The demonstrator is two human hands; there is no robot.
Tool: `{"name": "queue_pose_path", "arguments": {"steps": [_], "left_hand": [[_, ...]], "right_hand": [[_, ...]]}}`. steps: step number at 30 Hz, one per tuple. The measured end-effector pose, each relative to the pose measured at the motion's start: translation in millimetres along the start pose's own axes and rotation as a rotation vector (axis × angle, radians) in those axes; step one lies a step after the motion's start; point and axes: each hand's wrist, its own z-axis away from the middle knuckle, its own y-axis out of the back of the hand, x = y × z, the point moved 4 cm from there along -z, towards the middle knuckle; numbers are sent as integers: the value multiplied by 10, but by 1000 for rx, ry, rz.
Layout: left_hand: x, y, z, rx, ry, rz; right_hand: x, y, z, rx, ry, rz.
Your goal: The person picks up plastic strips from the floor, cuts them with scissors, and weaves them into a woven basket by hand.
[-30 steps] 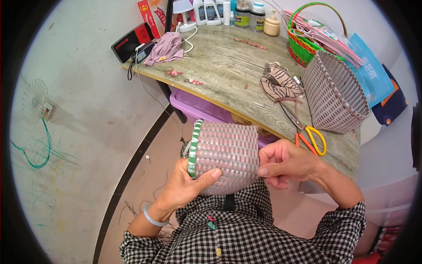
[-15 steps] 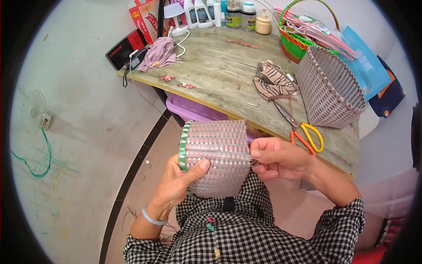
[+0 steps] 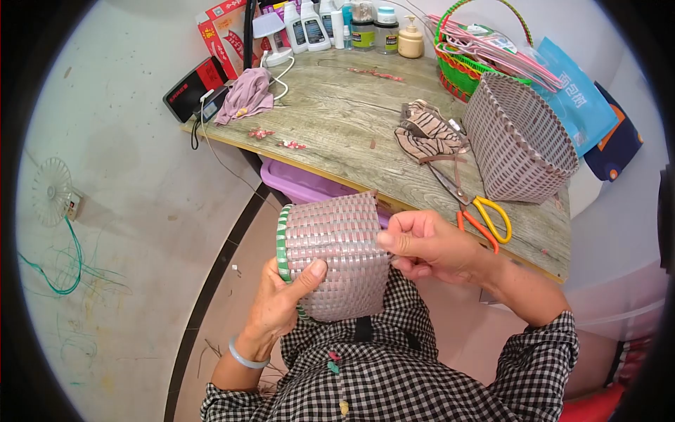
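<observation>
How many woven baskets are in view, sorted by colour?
Mauve-grey woven baskets: 2 — the small basket held by the left hand and right hand, and the large basket on the table.
Green and red basket: 1.
Total: 3.

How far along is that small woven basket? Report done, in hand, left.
Done: the small basket has fully woven walls and a green rim band. In hand: left hand grips it; right hand pinches at its far edge. Left: likely finishing that edge; no handle shows, unlike the green basket.
</observation>
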Motion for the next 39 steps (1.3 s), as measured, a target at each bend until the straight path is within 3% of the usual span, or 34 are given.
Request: {"name": "queue_pose_path", "arguments": {"steps": [6,9,12,18,24,30,33,36,39], "left_hand": [[15,120,-12,12,77,124],[-21,145,4,-22,125,142],[-59,161,23,-37,162,140],[-51,109,48,-69,179,122],[-148,50,75,-9,165,155],[-145,129,76,-14,146,186],[-139,116,101,-39,154,198],[-148,111,113,-58,174,185],[-172,103,137,-55,187,187]], "right_hand": [[-44,-168,95,107,642,249],[-115,-121,118,117,825,599],[-127,-107,131,59,896,687],[-46,-82,130,54,730,491],[53,-80,112,81,732,283],[39,-113,161,36,835,441],[32,-93,190,19,738,403],[-67,-111,214,0,837,618],[-115,-124,216,-24,794,640]]}}
